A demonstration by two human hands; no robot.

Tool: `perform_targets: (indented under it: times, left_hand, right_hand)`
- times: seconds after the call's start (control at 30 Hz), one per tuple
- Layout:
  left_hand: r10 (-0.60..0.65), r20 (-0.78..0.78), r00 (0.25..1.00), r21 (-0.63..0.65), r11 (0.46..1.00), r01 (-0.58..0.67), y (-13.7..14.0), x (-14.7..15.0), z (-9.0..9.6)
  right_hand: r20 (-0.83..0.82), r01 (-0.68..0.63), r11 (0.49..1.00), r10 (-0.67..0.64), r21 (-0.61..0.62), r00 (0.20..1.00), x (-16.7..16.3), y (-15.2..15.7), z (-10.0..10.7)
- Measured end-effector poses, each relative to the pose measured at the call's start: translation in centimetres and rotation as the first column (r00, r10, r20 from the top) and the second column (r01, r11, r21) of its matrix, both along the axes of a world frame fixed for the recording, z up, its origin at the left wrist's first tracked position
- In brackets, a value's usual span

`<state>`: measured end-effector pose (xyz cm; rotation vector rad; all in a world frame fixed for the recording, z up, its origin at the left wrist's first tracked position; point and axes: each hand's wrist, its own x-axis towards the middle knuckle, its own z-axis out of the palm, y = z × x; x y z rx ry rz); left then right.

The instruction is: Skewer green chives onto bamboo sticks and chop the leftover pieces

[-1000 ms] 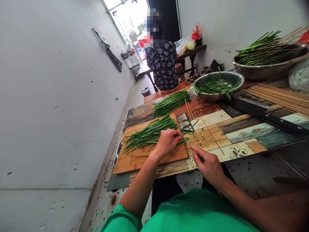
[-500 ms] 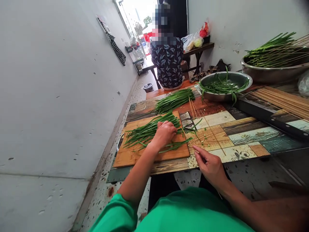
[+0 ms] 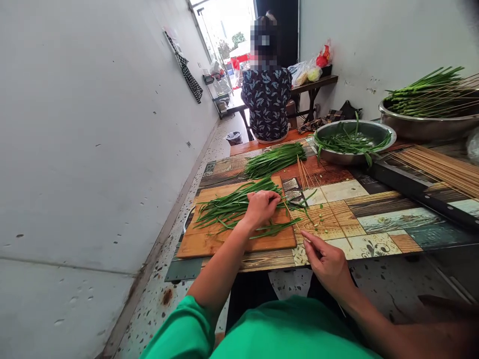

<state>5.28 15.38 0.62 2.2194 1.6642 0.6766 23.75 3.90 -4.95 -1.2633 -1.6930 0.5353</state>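
A wooden cutting board (image 3: pixel 209 245) bears a spread of long green garlic chives (image 3: pixel 224 209). My left hand (image 3: pixel 261 208) is over the right end of these chives with thumb and fingers pinched together on some stalk ends. Between finger and thumb, my right hand (image 3: pixel 328 260) grips a thin bamboo skewer (image 3: pixel 291 215) beyond the board's right edge. The skewer slants up and left, its far end close to my left fingertips. Whether the tip has gone into a stalk is too small to tell. A few separate chives lie nearer me on the board.
Behind the board lies another bundle of chives (image 3: pixel 275 158), with loose skewers (image 3: pixel 305 172) beside it. Rightward are a metal bowl of greens (image 3: pixel 348 158), a large knife (image 3: pixel 411 192), a skewer pile (image 3: pixel 445 167) and a bigger basin (image 3: pixel 430 128). A person (image 3: pixel 266 107) sits beyond the table.
My left hand has turned slightly, and its fingers now pinch together at the stalk ends near the skewer. My right hand keeps its grip on the skewer. The view has shifted slightly.
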Motion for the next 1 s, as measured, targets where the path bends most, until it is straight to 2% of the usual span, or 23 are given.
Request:
perform_targets:
  times: [0.4, 0.67, 0.77, 0.9, 1.0]
  left_hand:
    - [0.044, 0.075, 0.996, -0.057, 0.998, -0.040, -0.1, 0.1, 0.1]
    - [0.008, 0.062, 0.998, -0.049, 0.999, -0.005, -0.3, 0.3, -0.1]
    - [-0.045, 0.045, 0.998, -0.045, 0.998, 0.047, -1.1, 0.7, -0.1]
    - [-0.232, -0.046, 0.972, -0.085, 0.970, 0.227, -2.1, 0.7, 0.5]
    - [-0.150, -0.071, 0.986, -0.042, 0.988, 0.148, -2.0, 0.0, 1.3]
  right_hand:
    - [0.000, -0.009, 1.000, 0.009, 0.011, 1.000, 0.1, 0.1, 0.1]
    - [-0.006, 0.015, 1.000, -0.015, 0.018, 1.000, -0.1, 0.1, -0.1]
    - [-0.009, 0.025, 1.000, -0.025, 0.007, 1.000, -0.1, 0.2, 0.0]
    - [-0.004, 0.034, 0.999, -0.034, -0.039, 0.999, -0.2, 0.3, 0.0]
    - [-0.003, 0.041, 0.998, -0.041, -0.050, 0.999, -0.2, 0.3, -0.1]
